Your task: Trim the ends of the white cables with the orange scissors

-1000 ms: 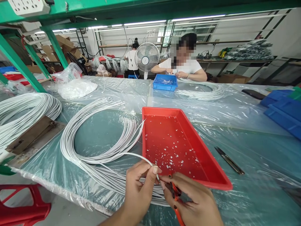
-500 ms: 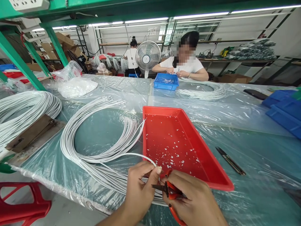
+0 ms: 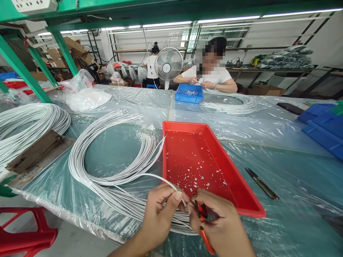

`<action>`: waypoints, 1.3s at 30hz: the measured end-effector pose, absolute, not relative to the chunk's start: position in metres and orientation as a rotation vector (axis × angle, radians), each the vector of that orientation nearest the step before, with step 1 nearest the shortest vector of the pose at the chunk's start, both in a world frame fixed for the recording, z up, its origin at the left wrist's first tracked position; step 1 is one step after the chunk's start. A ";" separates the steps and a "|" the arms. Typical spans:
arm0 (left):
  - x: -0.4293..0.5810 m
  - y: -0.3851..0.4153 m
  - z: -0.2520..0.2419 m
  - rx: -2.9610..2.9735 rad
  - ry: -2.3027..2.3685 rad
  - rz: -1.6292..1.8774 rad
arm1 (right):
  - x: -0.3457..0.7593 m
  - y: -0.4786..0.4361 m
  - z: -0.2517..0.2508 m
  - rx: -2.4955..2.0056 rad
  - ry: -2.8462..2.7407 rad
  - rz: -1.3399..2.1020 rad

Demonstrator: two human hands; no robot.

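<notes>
My left hand [image 3: 160, 210] pinches a white cable [image 3: 160, 177] near its end, with thumb and fingers closed on it. The cable arcs back to a big loose coil of white cables [image 3: 80, 157] on the table. Close by, my right hand [image 3: 221, 225] grips orange-handled wire cutters [image 3: 205, 239]; their dark jaws are mostly hidden by my fingers. The fingertips of both hands nearly meet at the cable end. Just behind them lies a red tray [image 3: 223, 150] scattered with small silvery scraps.
Thread snips [image 3: 262, 184] lie right of the tray. A metal fixture [image 3: 34, 151] and another cable coil [image 3: 57, 116] occupy the left. Across the table a co-worker [image 3: 226, 84] works over a blue tray [image 3: 189, 98]. Blue bins [image 3: 321, 125] stand at right.
My right hand has turned the cutters, so their jaws no longer point left across my thumb. My fingertips have come to the cable end, and more of it shows beyond my left thumb.
</notes>
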State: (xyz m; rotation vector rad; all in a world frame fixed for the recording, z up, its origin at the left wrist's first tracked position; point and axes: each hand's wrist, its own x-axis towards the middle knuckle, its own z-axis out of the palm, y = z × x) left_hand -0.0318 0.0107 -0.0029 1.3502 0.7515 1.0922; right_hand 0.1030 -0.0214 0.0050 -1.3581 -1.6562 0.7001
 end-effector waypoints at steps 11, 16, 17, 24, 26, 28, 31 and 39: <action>-0.033 0.012 -0.001 1.242 0.660 1.100 | 0.115 -0.020 -0.001 -1.342 -1.514 0.921; -0.032 0.012 -0.002 1.257 0.689 1.101 | 0.113 -0.026 0.004 -1.255 -1.534 0.857; -0.032 0.012 -0.002 1.263 0.693 1.100 | 0.113 -0.027 0.004 -1.249 -1.537 0.825; -0.032 0.011 -0.001 1.291 0.715 1.088 | 0.113 -0.027 0.005 -1.253 -1.650 0.751; -0.031 0.010 -0.002 1.294 0.719 1.094 | 0.113 -0.027 0.006 -1.267 -1.676 0.719; -0.031 0.009 -0.003 1.304 0.729 1.106 | 0.114 -0.027 0.007 -1.296 -1.716 0.699; -0.029 0.008 -0.005 1.328 0.751 1.118 | 0.115 -0.028 0.011 -1.333 -1.768 0.694; -0.027 0.008 -0.006 1.310 0.782 1.147 | 0.106 -0.028 0.012 -1.413 -1.782 0.525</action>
